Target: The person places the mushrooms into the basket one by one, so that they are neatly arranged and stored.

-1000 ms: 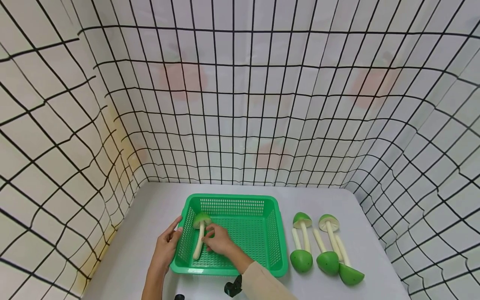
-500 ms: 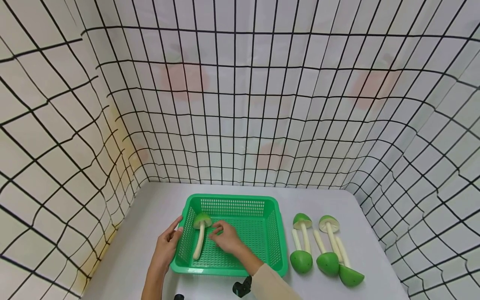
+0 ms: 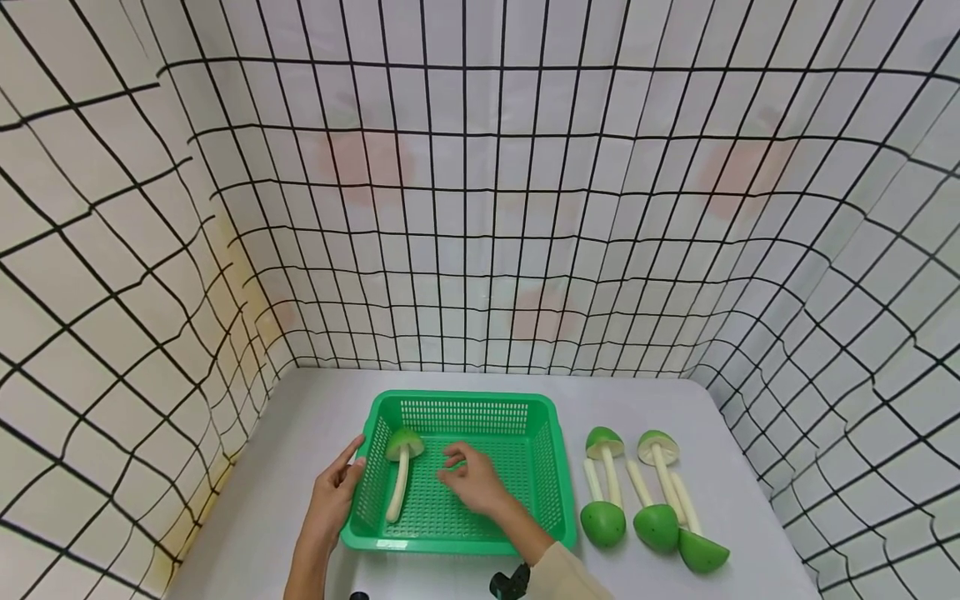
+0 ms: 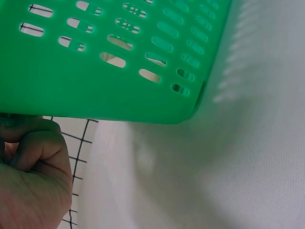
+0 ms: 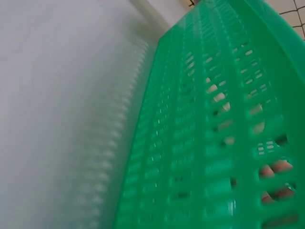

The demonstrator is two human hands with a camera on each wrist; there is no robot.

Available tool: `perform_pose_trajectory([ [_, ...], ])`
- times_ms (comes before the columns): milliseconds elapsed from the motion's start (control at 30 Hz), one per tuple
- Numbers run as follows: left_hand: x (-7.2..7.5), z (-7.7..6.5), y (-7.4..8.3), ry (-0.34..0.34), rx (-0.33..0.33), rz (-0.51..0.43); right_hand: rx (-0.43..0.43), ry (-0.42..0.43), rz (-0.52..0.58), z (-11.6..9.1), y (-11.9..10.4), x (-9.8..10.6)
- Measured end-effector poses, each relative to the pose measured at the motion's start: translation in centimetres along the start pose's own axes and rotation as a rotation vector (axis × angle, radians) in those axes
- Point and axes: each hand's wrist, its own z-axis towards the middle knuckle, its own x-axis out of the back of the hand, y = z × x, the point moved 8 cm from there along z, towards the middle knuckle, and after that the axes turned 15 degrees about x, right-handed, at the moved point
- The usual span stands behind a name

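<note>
Black mesh (image 3: pixel 464 167) stands along the back and both sides, with pale cloth behind it bearing faint reddish patches. It borders a white worktop (image 3: pixel 247 500). Near the middle sits a green basket (image 3: pixel 568 500), its walls and floor pierced with slots. The left hand (image 3: pixel 335 486) holds the basket's left rim, thumb over the edge. The right hand (image 3: pixel 474 482) is over the inside of the basket, fingers loosely bent and slightly parted — it holds nothing. A beige sleeve (image 3: pixel 566 575) covers the right forearm. One green-capped mushroom (image 3: pixel 405 445) lies in the basket along its left wall, cap toward the far side, apart from the right hand. Five similar mushrooms (image 3: pixel 656 527) lie right of the basket — two caps far, three near. Smallest is a black device (image 3: pixel 510 582) at the right wrist.
</note>
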Motion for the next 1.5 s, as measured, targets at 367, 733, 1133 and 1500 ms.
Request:
perform_pose_trajectory([
  [367,0.0,0.0,0.0,0.009,0.0,0.019,0.051,0.053,-0.014,-1.0,0.6,3.3],
  [733,0.0,-0.2,-0.2,0.011,0.013,0.029,0.085,0.096,-0.042,-2.7,-0.2,6.7],
  [1133,0.1,-0.4,0.0,0.014,0.008,0.01,0.08,0.14,-0.09,-4.4,-1.8,11.7],
  [1500,0.0,-0.4,0.0,0.009,0.029,0.008,0.02,0.244,-0.127,-6.6,-0.2,16.9],
])
